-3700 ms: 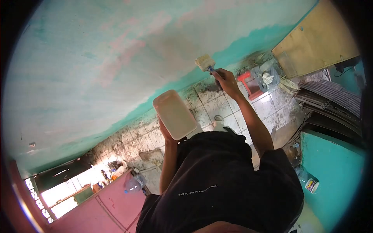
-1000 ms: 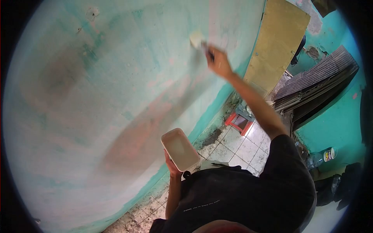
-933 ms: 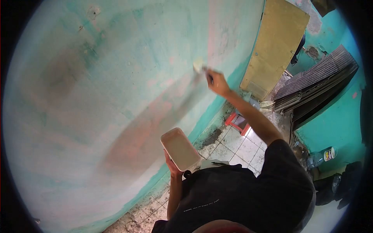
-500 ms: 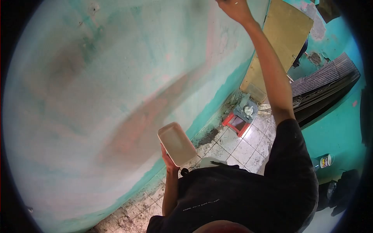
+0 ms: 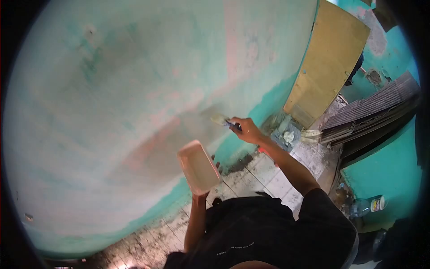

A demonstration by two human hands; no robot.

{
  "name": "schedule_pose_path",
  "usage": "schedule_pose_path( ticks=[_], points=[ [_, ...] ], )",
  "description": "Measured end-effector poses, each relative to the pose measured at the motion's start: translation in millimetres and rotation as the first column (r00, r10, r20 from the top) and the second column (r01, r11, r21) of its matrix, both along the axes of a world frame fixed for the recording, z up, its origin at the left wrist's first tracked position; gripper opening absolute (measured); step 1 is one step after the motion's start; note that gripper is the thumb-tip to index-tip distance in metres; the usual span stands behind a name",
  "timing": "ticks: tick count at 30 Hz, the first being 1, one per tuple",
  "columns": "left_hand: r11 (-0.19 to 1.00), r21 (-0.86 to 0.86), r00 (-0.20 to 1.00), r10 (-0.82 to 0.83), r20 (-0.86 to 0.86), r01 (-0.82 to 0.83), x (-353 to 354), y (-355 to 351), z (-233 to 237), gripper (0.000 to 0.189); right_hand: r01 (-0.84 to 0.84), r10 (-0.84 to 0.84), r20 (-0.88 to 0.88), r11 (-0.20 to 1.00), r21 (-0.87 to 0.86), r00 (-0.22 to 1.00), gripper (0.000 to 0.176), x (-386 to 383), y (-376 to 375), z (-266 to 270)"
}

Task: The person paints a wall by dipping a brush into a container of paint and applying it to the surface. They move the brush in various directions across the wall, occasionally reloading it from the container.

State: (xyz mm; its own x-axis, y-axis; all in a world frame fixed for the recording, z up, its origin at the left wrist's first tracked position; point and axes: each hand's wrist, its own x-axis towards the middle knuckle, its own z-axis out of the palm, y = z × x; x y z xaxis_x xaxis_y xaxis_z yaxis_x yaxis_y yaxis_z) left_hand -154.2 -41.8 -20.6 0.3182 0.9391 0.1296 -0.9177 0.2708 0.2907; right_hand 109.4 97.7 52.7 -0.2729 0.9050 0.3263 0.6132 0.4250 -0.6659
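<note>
My left hand (image 5: 217, 165) supports a pale pink rectangular tub (image 5: 199, 168) from beneath, its fingertips showing past the right rim. Inside the tub is something whitish. Closed round the dark handle of a brush (image 5: 220, 119), my right hand (image 5: 245, 130) is up and to the right of the tub. The light bristles point left, close to the wall (image 5: 148, 89); whether they touch it I cannot tell. Patches of white, pink and turquoise cover the wall.
A yellowish board (image 5: 329, 58) leans at the upper right. Stacked corrugated sheets (image 5: 371, 107) lie beside it. Plastic containers (image 5: 369, 205) are at the lower right. Below the wall runs a dirty tiled floor (image 5: 260, 184), with a cluttered stool (image 5: 282, 136) near its edge.
My right hand has come down from the top of the view to just above the tub, and the brush is now visible. The tub has shifted slightly left, and more left fingers show.
</note>
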Motion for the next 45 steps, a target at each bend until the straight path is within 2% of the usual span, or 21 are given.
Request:
schedule_pose_path(
  ticks=[1, 5, 8, 10, 11, 13, 14, 16, 17, 19, 20, 21, 24, 29, 34, 37, 39, 40, 42, 43, 45],
  points=[
    [1.000, -0.010, 0.998, 0.015, -0.060, -0.016, 12.3, 5.3, -9.0, 0.077, -0.053, 0.062, -0.097, 0.994, 0.099, 0.993, 0.028, 7.6, -19.4, 12.3],
    [0.998, 0.034, 0.998, -0.054, -0.030, 0.055, 73.6, 1.6, 11.8, 0.077, 0.034, -0.038, -0.203, 0.999, -0.020, 0.978, 0.033, 50.4, -104.4, 90.8],
    [0.997, 0.029, 0.978, -0.069, -0.195, 0.076, 124.5, -13.6, 32.8, 0.078, 0.015, -0.029, -0.290, 0.999, -0.051, 0.957, 0.035, 101.1, -157.5, 101.1],
    [0.982, -0.015, 0.981, -0.188, 0.056, 0.189, 155.2, -27.4, 37.9, 0.075, 0.023, -0.059, -0.329, 0.993, -0.112, 0.943, 0.037, 126.3, -190.2, 103.2],
    [0.982, -0.048, 0.982, -0.179, 0.058, 0.182, 169.4, -35.9, 30.8, 0.075, 0.036, -0.080, -0.333, 0.990, -0.137, 0.939, 0.038, 135.7, -207.0, 102.3],
    [0.918, 0.021, 0.852, -0.375, 0.366, 0.395, 194.5, -47.8, 20.9, 0.072, 0.051, -0.109, -0.339, 0.983, -0.177, 0.934, 0.038, 153.6, -227.3, 105.6],
    [0.918, -0.007, 0.853, -0.366, 0.372, 0.397, 200.6, -55.8, 16.9, 0.072, 0.074, -0.133, -0.304, 0.977, -0.199, 0.943, 0.038, 161.6, -237.2, 108.1],
    [0.950, 0.075, 0.953, -0.301, -0.038, 0.303, 207.1, -68.7, 16.2, 0.066, 0.095, -0.128, -0.250, 0.985, -0.141, 0.960, 0.040, 174.7, -247.5, 100.9],
    [0.951, 0.057, 0.952, -0.302, -0.043, 0.304, 209.6, -68.9, 13.7, 0.066, 0.093, -0.132, -0.258, 0.983, -0.157, 0.957, 0.040, 180.7, -249.2, 102.2],
    [0.926, -0.280, 0.967, -0.234, 0.102, 0.254, 219.7, -72.2, 19.8, 0.062, -0.007, 0.006, -0.008, 0.985, -0.171, 1.000, 0.042, 194.8, -253.1, 111.0],
    [0.937, -0.300, 0.973, -0.214, -0.085, 0.180, 224.0, -77.0, 30.6, 0.061, -0.051, 0.049, -0.017, 0.977, -0.208, 0.999, 0.043, 200.6, -254.9, 107.3],
    [0.932, -0.316, 0.975, -0.211, -0.075, 0.177, 226.8, -79.6, 31.9, 0.061, -0.078, 0.085, 0.018, 0.963, -0.258, 0.996, 0.041, 204.3, -257.7, 108.2],
    [0.902, -0.411, 0.886, -0.291, -0.360, 0.130, 224.9, -84.2, 24.1, 0.061, -0.095, 0.114, 0.050, 0.953, -0.287, 0.992, 0.035, 210.9, -264.1, 100.2],
    [0.873, -0.448, 0.870, -0.362, -0.335, 0.190, 241.2, -100.6, 26.5, 0.062, -0.103, 0.183, 0.219, 0.938, -0.332, 0.958, 0.022, 201.5, -267.7, 85.3],
    [0.894, -0.390, 0.881, -0.355, -0.311, 0.223, 247.2, -103.5, 23.3, 0.065, -0.132, 0.231, 0.235, 0.918, -0.373, 0.944, 0.023, 196.1, -269.9, 75.3],
    [0.937, -0.315, 0.887, -0.270, -0.374, 0.152, 242.2, -100.0, 30.4, 0.064, -0.106, 0.168, 0.147, 0.927, -0.361, 0.975, 0.028, 203.7, -278.4, 78.8],
    [0.953, -0.243, 0.960, -0.225, -0.165, 0.182, 238.0, -99.0, 36.6, 0.059, -0.113, 0.075, -0.115, 0.923, -0.369, 0.990, 0.032, 205.4, -281.6, 79.8],
    [0.956, -0.236, 0.963, -0.216, -0.162, 0.175, 235.5, -100.6, 37.4, 0.059, -0.119, 0.084, -0.111, 0.924, -0.363, 0.990, 0.032, 206.9, -282.8, 73.9],
    [0.997, -0.004, 0.873, 0.064, -0.483, -0.075, 229.7, -110.0, 36.7, 0.055, -0.194, 0.050, -0.284, 0.840, -0.507, 0.958, 0.033, 208.6, -287.7, 54.3],
    [0.997, 0.011, 0.885, 0.067, -0.462, -0.070, 225.8, -108.7, 24.5, 0.055, -0.262, 0.013, -0.405, 0.782, -0.565, 0.914, 0.031, 202.9, -287.6, 54.6],
    [0.945, -0.324, 0.927, -0.162, -0.338, 0.047, 208.2, -104.0, -4.1, 0.052, -0.379, -0.100, -0.618, 0.710, -0.594, 0.780, 0.027, 190.8, -287.1, 39.2]
  ],
)
